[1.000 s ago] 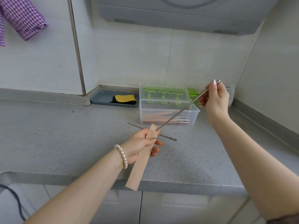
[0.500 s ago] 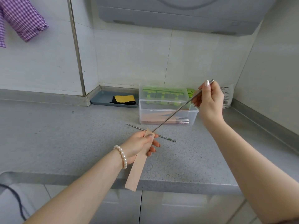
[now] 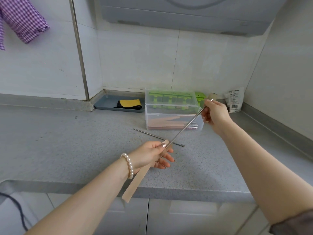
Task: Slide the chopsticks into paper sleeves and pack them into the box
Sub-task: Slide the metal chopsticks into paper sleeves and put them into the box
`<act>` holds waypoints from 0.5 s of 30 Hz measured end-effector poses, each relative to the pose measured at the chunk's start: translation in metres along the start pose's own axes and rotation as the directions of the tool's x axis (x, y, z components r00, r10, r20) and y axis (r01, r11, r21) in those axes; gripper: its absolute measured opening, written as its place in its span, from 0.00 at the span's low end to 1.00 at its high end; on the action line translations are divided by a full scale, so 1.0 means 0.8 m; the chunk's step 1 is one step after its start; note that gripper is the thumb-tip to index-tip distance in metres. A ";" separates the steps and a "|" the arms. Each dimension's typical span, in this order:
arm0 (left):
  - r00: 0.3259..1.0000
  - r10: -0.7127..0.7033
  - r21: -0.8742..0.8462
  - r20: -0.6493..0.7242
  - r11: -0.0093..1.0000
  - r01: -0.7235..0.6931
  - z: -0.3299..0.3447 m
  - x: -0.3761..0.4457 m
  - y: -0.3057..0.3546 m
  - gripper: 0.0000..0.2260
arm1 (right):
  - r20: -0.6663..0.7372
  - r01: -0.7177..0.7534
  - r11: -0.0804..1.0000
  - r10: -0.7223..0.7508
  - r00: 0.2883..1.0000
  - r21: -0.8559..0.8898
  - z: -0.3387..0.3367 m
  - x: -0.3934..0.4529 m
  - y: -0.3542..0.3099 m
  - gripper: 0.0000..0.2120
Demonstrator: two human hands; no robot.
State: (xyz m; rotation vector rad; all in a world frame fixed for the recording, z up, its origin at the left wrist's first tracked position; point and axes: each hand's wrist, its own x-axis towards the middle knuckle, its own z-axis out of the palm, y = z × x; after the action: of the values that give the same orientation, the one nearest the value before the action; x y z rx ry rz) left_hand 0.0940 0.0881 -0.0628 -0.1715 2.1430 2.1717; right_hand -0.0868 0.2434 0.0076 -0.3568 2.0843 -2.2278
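- The left hand (image 3: pixel 150 155) has its grip closed on the top end of a long tan paper sleeve (image 3: pixel 135 182): the thumb presses on the sleeve's mouth while the lower fingers are spread loosely beneath it.
- The sleeve slants down and to the left from this hand, its lower end hanging past the front edge of the grey speckled desk (image 3: pixel 67 150).
- The left forearm reaches up from the lower left, with a pearl bead bracelet (image 3: pixel 128 165) at the wrist.
- The right hand (image 3: pixel 214 114) pinches the upper end of a thin silver metal chopstick (image 3: pixel 188 124), fingers curled tight around it.
- That chopstick runs diagonally down-left, its tip meeting the sleeve's mouth at the left thumb.
- The right arm stretches in from the lower right, hand raised above the desk.
- A second silver metal chopstick (image 3: pixel 149 134) lies flat on the desk, behind the left hand.
- A clear plastic lidded box (image 3: pixel 171 122) at the back holds tan sleeves.
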 end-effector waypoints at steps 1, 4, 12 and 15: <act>1.000 -0.007 -0.013 -0.005 1.000 0.007 0.000 0.000 0.000 0.12 | 0.013 -0.020 0.999 0.021 1.000 -0.029 -0.001 0.000 0.004 0.14; 0.999 -0.041 -0.075 -0.032 0.996 0.039 -0.002 0.000 -0.002 0.12 | 0.045 -0.051 0.999 0.052 0.998 -0.015 -0.008 0.001 0.009 0.13; 0.999 -0.044 -0.072 0.009 0.996 0.045 0.010 -0.004 0.000 0.09 | 0.034 -0.033 0.999 0.033 0.999 0.006 -0.020 0.003 0.003 0.08; 0.999 -0.042 -0.004 -0.008 0.999 0.042 0.014 -0.003 0.002 0.11 | -0.035 0.017 0.993 -0.021 0.999 -0.120 -0.020 0.001 0.006 0.15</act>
State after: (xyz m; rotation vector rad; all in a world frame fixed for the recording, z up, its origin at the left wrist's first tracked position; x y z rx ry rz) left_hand 0.0962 0.0992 -0.0609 -0.2237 2.1206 2.1559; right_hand -0.0913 0.2589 0.0024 -0.3479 2.2483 -2.1411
